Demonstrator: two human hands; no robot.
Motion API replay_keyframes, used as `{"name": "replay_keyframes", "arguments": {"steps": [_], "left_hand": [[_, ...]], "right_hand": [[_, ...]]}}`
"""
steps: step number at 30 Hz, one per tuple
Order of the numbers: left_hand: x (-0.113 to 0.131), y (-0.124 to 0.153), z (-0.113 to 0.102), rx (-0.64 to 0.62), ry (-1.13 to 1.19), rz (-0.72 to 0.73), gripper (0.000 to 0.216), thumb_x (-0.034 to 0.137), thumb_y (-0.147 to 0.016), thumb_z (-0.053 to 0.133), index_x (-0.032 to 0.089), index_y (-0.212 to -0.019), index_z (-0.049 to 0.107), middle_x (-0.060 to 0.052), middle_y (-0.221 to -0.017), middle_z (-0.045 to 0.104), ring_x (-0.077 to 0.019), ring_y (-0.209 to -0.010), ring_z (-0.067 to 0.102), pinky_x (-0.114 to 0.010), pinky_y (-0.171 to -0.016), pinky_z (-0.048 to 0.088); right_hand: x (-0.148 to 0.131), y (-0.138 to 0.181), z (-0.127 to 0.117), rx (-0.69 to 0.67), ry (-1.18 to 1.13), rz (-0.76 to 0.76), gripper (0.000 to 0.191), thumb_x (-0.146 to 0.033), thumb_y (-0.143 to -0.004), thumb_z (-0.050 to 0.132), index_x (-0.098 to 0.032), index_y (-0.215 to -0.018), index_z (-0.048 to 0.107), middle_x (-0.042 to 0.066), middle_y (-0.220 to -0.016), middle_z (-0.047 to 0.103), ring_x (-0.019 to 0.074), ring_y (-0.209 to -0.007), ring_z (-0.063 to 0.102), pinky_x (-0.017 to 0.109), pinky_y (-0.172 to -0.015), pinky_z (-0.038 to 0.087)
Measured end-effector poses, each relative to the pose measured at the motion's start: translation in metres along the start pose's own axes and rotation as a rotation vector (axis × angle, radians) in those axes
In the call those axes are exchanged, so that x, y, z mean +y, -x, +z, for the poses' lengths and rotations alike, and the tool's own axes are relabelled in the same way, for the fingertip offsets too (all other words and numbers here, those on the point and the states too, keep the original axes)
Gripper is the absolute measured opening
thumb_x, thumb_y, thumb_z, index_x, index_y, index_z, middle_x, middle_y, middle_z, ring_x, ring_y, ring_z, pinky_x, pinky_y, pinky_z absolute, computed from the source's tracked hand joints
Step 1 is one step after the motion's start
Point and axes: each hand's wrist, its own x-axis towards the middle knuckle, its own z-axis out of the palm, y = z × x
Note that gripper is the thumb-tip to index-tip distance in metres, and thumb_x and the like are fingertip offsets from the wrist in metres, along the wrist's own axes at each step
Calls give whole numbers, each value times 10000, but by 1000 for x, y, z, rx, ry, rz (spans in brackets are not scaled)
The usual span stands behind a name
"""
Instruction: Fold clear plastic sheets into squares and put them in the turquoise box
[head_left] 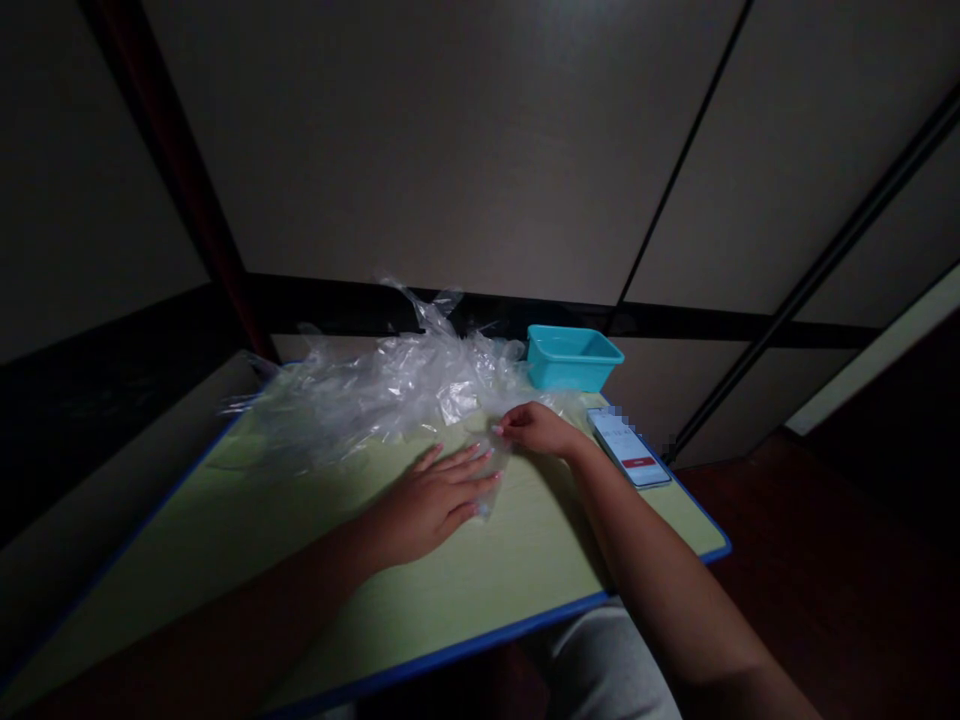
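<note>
My left hand [435, 497] lies flat with fingers stretched out on a small clear plastic bag [489, 470] on the green table [487, 570]. My right hand [534, 428] pinches the far edge of that same bag with closed fingertips. Just behind both hands sits a large heap of crumpled clear plastic bags [375, 395].
A turquoise plastic tub [571, 357] stands at the table's far right. A phone [628, 448] with a lit screen lies near the right edge. The table has a blue rim and stands against grey wall panels. The room is dim.
</note>
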Motion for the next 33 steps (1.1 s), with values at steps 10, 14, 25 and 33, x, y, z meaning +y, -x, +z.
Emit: {"name": "replay_keyframes", "arguments": {"steps": [10, 14, 25, 33], "left_hand": [[2, 0, 0, 27, 17, 17, 417, 255, -906, 394, 407, -1293, 367, 23, -1443, 274, -195, -1331, 196, -487, -1045, 126], [3, 0, -1, -15, 38, 53, 411, 302, -903, 421, 432, -1289, 361, 33, -1443, 270, -212, -1333, 190, -510, -1041, 113], [4, 1, -2, 3, 67, 72, 410, 328, -893, 445, 449, -1278, 372, 14, -1446, 265, -241, -1326, 209, -520, -1034, 152], [2, 1, 2, 167, 126, -85, 524, 284, -841, 527, 340, -1332, 350, -36, -1479, 170, -274, -1325, 195, -437, -1050, 240]], "right_hand": [[13, -9, 7, -13, -45, -19, 110, -129, -661, 566, -111, -755, 620, 0, -637, 598, 98, -577, 491, 221, -578, 392], [18, -12, 10, -1, -39, -36, 97, -124, -675, 553, -120, -757, 605, -5, -653, 587, 92, -584, 478, 216, -581, 386], [20, -12, 11, -5, -54, -56, 122, -247, -716, 551, -127, -710, 568, -19, -606, 539, 86, -546, 442, 212, -537, 347], [19, -11, 10, -19, -107, -79, 151, -192, -671, 604, -114, -800, 603, -29, -605, 523, 75, -547, 436, 202, -533, 354]]}}
